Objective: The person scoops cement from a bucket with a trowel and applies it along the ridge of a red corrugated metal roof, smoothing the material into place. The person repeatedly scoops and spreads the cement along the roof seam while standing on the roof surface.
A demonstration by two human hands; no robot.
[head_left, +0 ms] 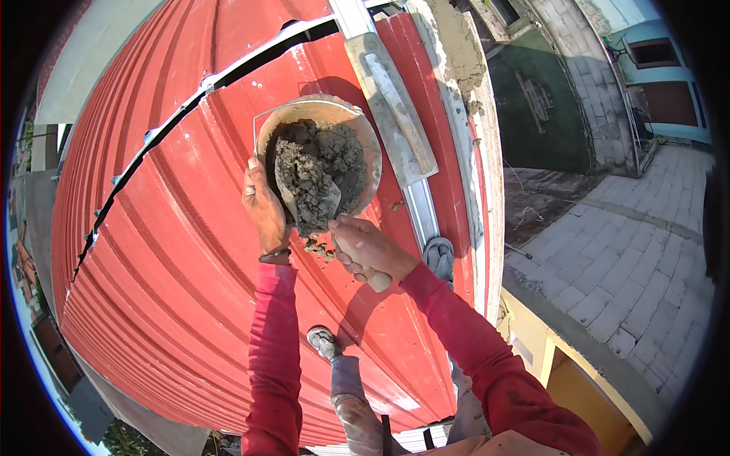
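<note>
A round orange bucket (371, 148) with a thin wire handle is tilted above the red metal roof, its mouth facing me. Grey wet mortar (344, 148) fills much of it. My left hand (265, 204) grips the bucket's left rim, its fingers partly hidden behind the side. In my right hand (372, 249) is a trowel (379, 282), held by its pale handle. Its blade lies at the bucket's near rim under a heap of mortar, so most of the blade is covered. Some mortar bits (319, 248) show just below the rim.
Red ribbed roofing (190, 251) spreads beneath me, with a long dark gap at upper left. A mortar-stained board (391, 106) rests along a metal channel (420, 209). Right of it runs a wall top (456, 53) with rough mortar. Beyond that edge, block paving (608, 266) lies lower down.
</note>
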